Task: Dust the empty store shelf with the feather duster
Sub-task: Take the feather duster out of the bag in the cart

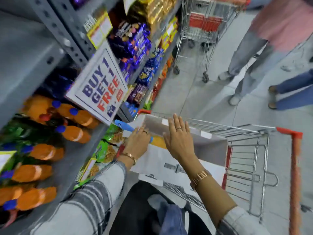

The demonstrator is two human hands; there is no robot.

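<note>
My left hand point(138, 143) is closed around a blue plastic handle point(124, 126), apparently the feather duster's, which sticks out up and left toward the shelving. A yellow-orange mass point(158, 141) shows just right of that hand, inside an open cardboard box point(208, 146); I cannot tell whether it is the duster's head. My right hand point(178, 138) hovers flat with spread fingers over the box's far flap and holds nothing. A bare grey shelf surface point(25, 51) fills the upper left. The picture is motion-blurred.
The box sits in a wire shopping cart point(250, 160) with a red handle point(295, 175). Shelves on the left hold orange bottles point(74, 133), snack packets point(135, 43) and a "BUY 1 GET 1 FREE" sign point(100, 89). A second cart point(203, 31) and people's legs point(247, 53) stand in the aisle.
</note>
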